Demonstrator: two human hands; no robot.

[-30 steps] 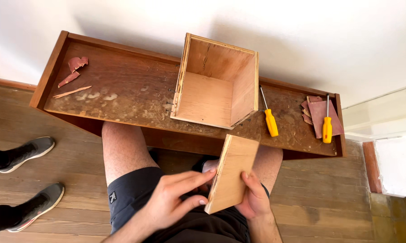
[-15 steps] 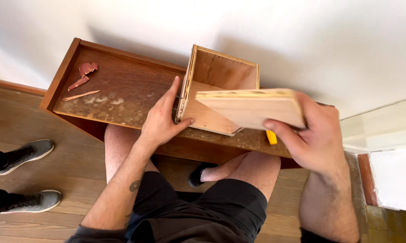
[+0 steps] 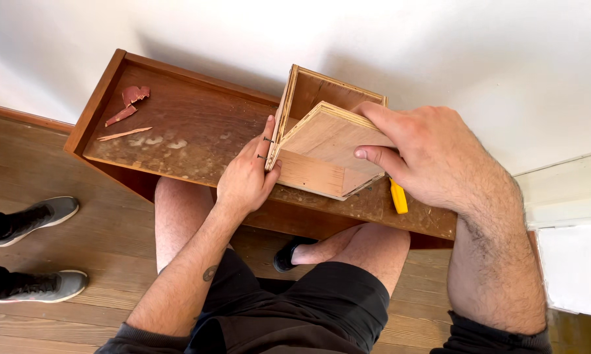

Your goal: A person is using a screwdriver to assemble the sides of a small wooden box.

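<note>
While I sit at the low wooden bench (image 3: 197, 141), my knees tuck just under its near edge, black shorts (image 3: 308, 314) closest to the lens. At the bench's near edge my left hand (image 3: 248, 174) presses flat against the left outer wall of the open plywood box (image 3: 308, 98), fingers stretched upward along the wood and thumb hooked toward the front corner, bracing rather than closing round it. My right hand (image 3: 433, 154) clamps the loose plywood panel (image 3: 331, 141), fingers curled over its right end, and holds it tilted inside the box's mouth, its lower edge down against the box's front board. The box itself stands on the bench top, right of the bench's middle. Just right of the box, a yellow screwdriver handle (image 3: 397, 196) peeks out from beneath my right wrist, lying on the bench. Toward the bench's far left corner lie reddish torn scraps (image 3: 133, 97) and a thin wood sliver (image 3: 125, 134). Left of the bench, on the plank floor, stand another person's grey shoes (image 3: 39, 216).
</note>
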